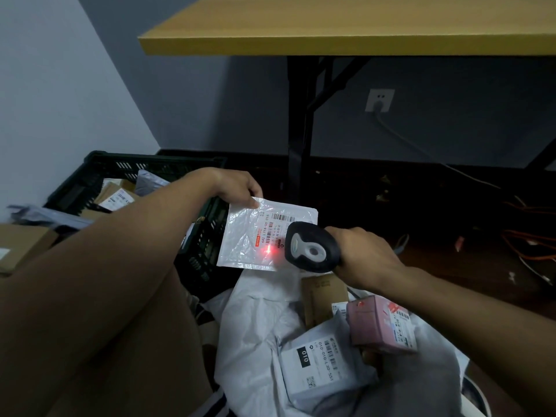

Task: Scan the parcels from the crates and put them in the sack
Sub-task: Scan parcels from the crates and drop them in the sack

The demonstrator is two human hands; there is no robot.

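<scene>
Below you, lower right, the sack gapes with parcels inside. Your left hand pinches a mailer mid-frame; your right hand grips the scanner. Scanning now; next, drop it in.

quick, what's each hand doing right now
Left hand: pinches the top corner of the white poly mailer, holding it up.
Right hand: grips the handheld barcode scanner, its red light on the mailer's label.
</scene>
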